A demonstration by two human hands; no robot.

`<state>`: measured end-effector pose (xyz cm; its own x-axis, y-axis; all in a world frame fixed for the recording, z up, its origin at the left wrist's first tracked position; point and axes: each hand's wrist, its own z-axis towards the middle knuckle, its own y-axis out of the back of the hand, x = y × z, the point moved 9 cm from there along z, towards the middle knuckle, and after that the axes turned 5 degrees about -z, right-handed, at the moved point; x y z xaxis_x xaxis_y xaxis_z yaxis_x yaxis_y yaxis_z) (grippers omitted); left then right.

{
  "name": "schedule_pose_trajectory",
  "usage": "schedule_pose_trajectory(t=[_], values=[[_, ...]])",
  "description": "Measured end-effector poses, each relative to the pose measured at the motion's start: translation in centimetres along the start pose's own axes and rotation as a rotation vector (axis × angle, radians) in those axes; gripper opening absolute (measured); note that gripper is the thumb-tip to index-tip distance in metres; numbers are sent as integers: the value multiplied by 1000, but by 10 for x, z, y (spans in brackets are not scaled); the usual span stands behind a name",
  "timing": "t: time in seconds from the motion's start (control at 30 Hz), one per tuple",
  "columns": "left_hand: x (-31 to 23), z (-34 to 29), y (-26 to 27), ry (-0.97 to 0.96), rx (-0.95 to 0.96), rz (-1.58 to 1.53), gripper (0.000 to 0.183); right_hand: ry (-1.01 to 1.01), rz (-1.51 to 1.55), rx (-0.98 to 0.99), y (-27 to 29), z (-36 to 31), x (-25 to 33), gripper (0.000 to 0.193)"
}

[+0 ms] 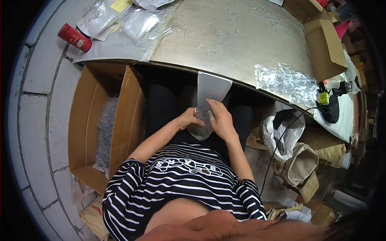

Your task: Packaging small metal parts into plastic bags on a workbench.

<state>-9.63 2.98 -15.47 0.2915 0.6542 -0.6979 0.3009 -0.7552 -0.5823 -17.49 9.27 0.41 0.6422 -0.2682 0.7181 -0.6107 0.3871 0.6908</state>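
Over my lap, my left hand [188, 118] is closed, thumb and fingers pinching the near left side of a small clear, shiny bundle [204, 114]. My right hand [222, 119] curves round its right side, with fingertips close to a flat white-grey panel [212, 86]. What makes up the bundle is too small to tell. The panel slopes from the table's front edge down to my hands. Below them, a clear container or bag [200, 132] rests between my legs, partly hidden by the hands.
Small metal wire pieces [214, 49] lie scattered on the metal table [181, 44]. A shiny clustered sheet [285, 84] sits at its right edge. Left stands a cardboard box [130, 120] holding shiny pieces [106, 132]; beyond is a red tin [75, 37]. Right are open sacks [283, 136] and a black cable [276, 149].
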Motion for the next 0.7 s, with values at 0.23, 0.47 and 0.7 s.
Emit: schedule_pose_trajectory(t=[0.23, 0.47, 0.7], values=[[18, -8, 1, 109, 57, 66, 45, -140, -102, 423, -47, -6, -23, 28], [-32, -35, -30, -36, 120, -94, 58, -256, 311, 33, 11, -4, -30, 33], [-43, -24, -22, -96, -3, 65, 38, -49, 172, 2, 10, 4, -3, 43]])
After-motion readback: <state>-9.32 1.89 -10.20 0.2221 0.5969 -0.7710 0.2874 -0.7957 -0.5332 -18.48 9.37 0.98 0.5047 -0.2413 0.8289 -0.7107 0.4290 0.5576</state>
